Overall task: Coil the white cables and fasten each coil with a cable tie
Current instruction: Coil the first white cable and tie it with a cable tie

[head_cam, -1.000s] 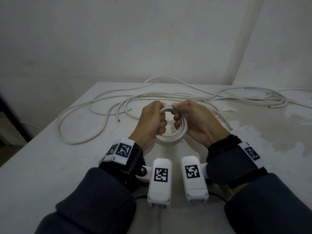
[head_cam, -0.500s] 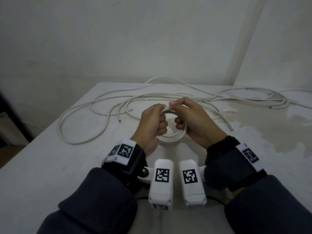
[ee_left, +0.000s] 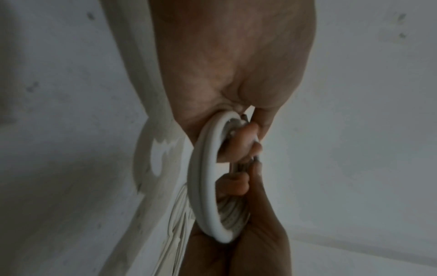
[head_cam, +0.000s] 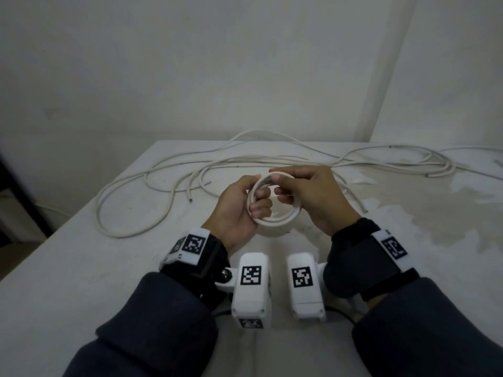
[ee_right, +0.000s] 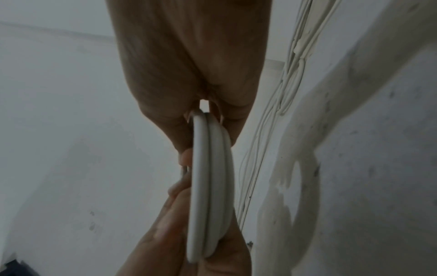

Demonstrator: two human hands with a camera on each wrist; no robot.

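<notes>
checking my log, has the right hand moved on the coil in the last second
Yes. In the head view the right hand has opened up and lifted slightly toward the loose cables behind, pinching the coil at its top.

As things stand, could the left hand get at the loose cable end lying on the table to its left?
Probably not yet. The left hand grips the coil together with the right hand. The table between it and the loose cable end looks bare, so only its grip stands in the way.

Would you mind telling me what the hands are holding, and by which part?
Both hold the small round coil of white cable: the left hand grips its left side, the right hand pinches its top.
</notes>
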